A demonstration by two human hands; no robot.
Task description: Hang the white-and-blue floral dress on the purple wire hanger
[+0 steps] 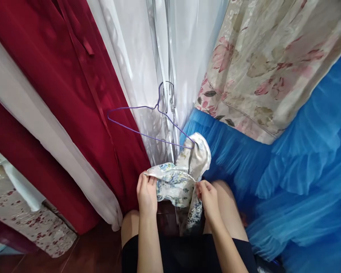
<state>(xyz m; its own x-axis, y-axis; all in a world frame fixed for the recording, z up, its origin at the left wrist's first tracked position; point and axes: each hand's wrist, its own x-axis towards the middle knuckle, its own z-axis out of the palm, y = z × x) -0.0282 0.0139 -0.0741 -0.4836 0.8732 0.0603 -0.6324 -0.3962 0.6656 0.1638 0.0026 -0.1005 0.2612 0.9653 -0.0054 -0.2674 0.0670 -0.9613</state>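
Note:
A white garment with a blue and yellow floral print (176,184) is stretched between my two hands, above my knees. My left hand (147,187) pinches its left edge, fingers closed on the cloth. On the other side, my right hand (207,191) grips the fabric near its seam with thumb and fingertips. One shoulder part of the garment hangs on the right end of a purple wire hanger (147,107). The hanger's left end is bare, and its hook rises in front of white cloth. Lower folds of the garment droop between my legs.
Dark red drapes (59,94) and pale fabric panels hang on the left. White cloth with ribbons (161,45) hangs ahead. To the right are a beige floral dress (258,76) and blue tulle (307,170). Dark reddish floor (88,250) shows at the lower left.

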